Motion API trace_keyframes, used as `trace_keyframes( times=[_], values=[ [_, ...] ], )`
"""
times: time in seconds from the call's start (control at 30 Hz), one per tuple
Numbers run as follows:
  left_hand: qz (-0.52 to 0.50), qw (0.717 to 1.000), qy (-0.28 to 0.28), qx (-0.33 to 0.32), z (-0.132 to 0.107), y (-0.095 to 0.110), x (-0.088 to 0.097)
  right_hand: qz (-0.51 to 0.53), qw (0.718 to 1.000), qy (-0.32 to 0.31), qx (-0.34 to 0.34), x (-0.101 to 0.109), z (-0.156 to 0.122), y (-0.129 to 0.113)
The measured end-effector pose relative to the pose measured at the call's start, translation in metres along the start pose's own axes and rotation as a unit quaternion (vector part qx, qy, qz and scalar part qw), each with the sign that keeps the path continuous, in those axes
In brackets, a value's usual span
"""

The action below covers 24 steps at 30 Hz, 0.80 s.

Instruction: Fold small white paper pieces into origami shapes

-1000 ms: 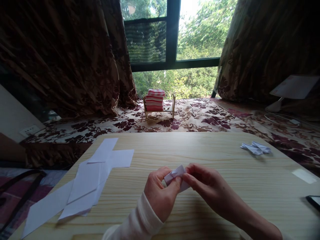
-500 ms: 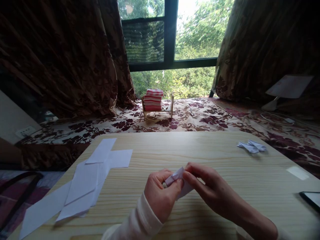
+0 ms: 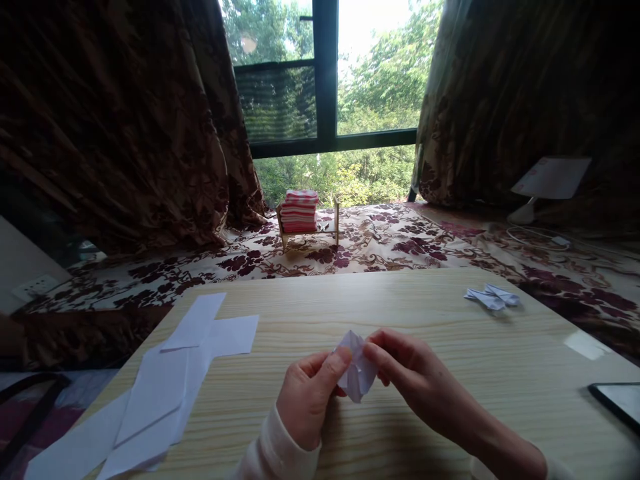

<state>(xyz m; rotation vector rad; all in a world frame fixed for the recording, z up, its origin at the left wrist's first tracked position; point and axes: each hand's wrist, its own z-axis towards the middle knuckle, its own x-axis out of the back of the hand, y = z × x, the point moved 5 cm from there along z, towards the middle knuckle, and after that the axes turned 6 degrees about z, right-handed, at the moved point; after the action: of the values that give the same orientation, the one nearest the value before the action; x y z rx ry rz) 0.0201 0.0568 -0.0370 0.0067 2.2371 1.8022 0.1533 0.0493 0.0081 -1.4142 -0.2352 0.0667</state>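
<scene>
A small folded piece of white paper (image 3: 358, 373) is held between my two hands, above the near middle of the wooden table (image 3: 300, 300). My left hand (image 3: 311, 393) pinches its left side, thumb on top and fingers underneath. The fingertips of my right hand (image 3: 400, 363) grip its upper right edge. Creases run across the paper, and its top comes to a point. Several loose white paper sheets (image 3: 155, 383) overlap on the table to the left. Folded white paper pieces (image 3: 493, 297) lie close together at the far right.
Beyond the table, a small wooden stand (image 3: 310, 232) holds a stack of pink striped cloths (image 3: 299, 212) on a floral-covered ledge (image 3: 360, 257). A dark-edged tablet-like object (image 3: 617, 403) lies at the right edge. A white lamp (image 3: 550, 179) stands on the ledge, right.
The paper has been turned and spread wider, now showing a pointed, creased face. My left thumb has moved up onto it. The whole view has shifted slightly.
</scene>
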Motion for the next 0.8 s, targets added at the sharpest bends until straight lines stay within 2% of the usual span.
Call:
trace_keyframes(
  times=[0.17, 0.33, 0.53, 0.7, 0.8],
  values=[
    [0.017, 0.999, 0.041, -0.009, 0.004, 0.001, 0.008, 0.012, 1.000, 0.025, -0.006, 0.009, 0.000, 0.003],
    [0.057, 0.996, 0.052, -0.041, 0.004, 0.003, 0.010, 0.021, 0.999, 0.021, -0.013, 0.009, -0.001, 0.005],
    [0.065, 0.997, 0.005, -0.041, 0.003, 0.005, 0.008, 0.032, 0.999, 0.016, -0.020, 0.007, 0.000, 0.007],
    [0.062, 0.997, 0.011, -0.032, 0.001, 0.007, 0.009, 0.031, 0.999, 0.005, -0.024, 0.004, -0.001, 0.006],
    [0.083, 0.995, 0.006, -0.048, 0.000, 0.013, 0.007, 0.039, 0.999, -0.004, -0.028, 0.002, -0.001, 0.005]
  ],
)
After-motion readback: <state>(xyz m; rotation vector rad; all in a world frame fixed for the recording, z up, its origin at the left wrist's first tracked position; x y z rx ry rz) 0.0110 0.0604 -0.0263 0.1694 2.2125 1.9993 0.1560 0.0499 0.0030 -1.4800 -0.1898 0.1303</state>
